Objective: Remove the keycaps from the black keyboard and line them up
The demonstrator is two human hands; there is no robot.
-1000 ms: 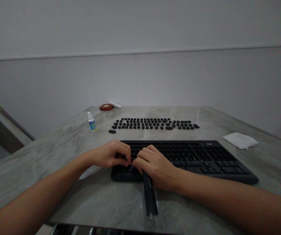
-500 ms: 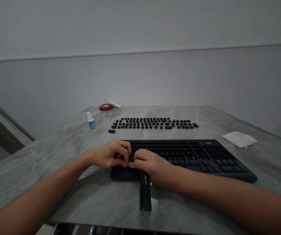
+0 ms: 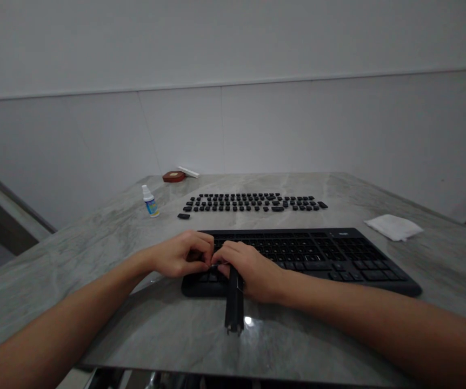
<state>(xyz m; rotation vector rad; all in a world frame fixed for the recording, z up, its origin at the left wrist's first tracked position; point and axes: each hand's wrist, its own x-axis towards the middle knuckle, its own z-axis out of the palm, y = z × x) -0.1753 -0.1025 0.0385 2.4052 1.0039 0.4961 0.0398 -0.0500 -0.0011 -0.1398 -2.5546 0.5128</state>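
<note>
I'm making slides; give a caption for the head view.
Right hand holding a black bar, left hand close by, over a keyboard; loose keycaps behind.

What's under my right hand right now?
Under your right hand is the left half of the keyboard, and a black tool juts out toward you. The keys directly beneath the hand are covered, so I can't tell their state.

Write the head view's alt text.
A person's left hand and right hand are close together over the left part of a black keyboard, the right gripping a long black bar. Beyond, on a grey marbled table, lie rows of loose black keycaps, with a white spray bottle left, a white cloth or tissue right.
</note>
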